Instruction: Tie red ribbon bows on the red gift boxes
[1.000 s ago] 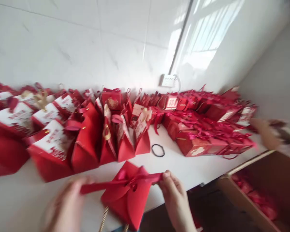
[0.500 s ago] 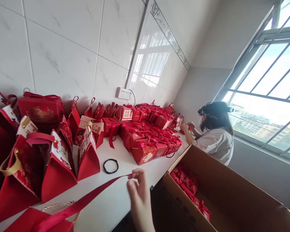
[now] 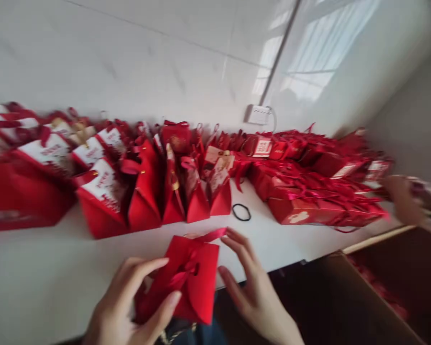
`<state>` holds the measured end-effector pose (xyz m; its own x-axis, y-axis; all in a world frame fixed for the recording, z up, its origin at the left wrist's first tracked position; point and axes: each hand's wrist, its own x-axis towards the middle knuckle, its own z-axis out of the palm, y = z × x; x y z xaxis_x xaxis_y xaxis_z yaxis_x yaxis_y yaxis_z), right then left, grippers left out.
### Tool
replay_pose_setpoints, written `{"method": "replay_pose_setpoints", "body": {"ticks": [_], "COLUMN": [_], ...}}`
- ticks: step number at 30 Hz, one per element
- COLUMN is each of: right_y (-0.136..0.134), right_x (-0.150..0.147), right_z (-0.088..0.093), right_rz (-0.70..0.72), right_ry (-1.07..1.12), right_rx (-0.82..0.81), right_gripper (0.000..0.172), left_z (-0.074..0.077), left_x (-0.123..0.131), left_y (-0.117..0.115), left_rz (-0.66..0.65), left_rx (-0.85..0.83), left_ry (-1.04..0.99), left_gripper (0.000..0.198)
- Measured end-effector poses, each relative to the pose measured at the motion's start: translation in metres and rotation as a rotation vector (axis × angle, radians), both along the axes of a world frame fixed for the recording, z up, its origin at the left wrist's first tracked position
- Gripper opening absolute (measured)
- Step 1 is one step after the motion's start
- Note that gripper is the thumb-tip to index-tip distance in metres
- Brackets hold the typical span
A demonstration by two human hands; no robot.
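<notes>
A small red gift bag (image 3: 196, 273) with a red ribbon bow lies at the near edge of the white counter (image 3: 39, 278). My left hand (image 3: 129, 306) grips its left side, thumb across the front and fingers behind. My right hand (image 3: 253, 287) is at the bag's right edge with fingers spread, the fingertips touching the loose ribbon end (image 3: 211, 235).
Rows of red gift bags (image 3: 143, 191) and flat red boxes (image 3: 309, 191) fill the counter along the tiled wall. A black hair tie (image 3: 241, 212) lies on the counter. An open cardboard box (image 3: 377, 292) stands at the right. Another person's hand (image 3: 402, 196) works at the far right.
The view swung right toward the window and back down. The ribbon, pulled out long before, is now tied in a bow, and both hands are back on the bag.
</notes>
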<state>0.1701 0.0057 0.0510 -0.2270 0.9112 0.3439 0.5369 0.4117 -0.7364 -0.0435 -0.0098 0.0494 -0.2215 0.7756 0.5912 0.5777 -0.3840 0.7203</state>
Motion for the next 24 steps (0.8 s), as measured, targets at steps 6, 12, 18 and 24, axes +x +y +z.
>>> {"method": "replay_pose_setpoints", "body": {"ticks": [6,12,18,24], "right_y": [-0.02,0.003,0.031,0.035], "right_x": [-0.013,-0.01,-0.023,-0.039], "right_z": [0.007,0.021,0.041,0.043], "right_rz": [0.16,0.265,0.326,0.289], "right_ry": [-0.104,-0.152,-0.237,-0.32], "right_rx": [0.086,0.089,0.263,0.575], "right_gripper": [0.066,0.052,0.033,0.028], "left_z": [0.013,0.022,0.028,0.019], "left_x": [0.008,-0.001,0.0,0.004], "left_y": [-0.024,-0.033,-0.028,-0.018], "left_rz": [0.008,-0.185,-0.173,-0.005], "left_rx": [-0.02,-0.231,-0.257,-0.154], "left_ry": [0.293,0.238,0.32,0.501], "left_gripper": [0.015,0.01,0.01,0.02]}}
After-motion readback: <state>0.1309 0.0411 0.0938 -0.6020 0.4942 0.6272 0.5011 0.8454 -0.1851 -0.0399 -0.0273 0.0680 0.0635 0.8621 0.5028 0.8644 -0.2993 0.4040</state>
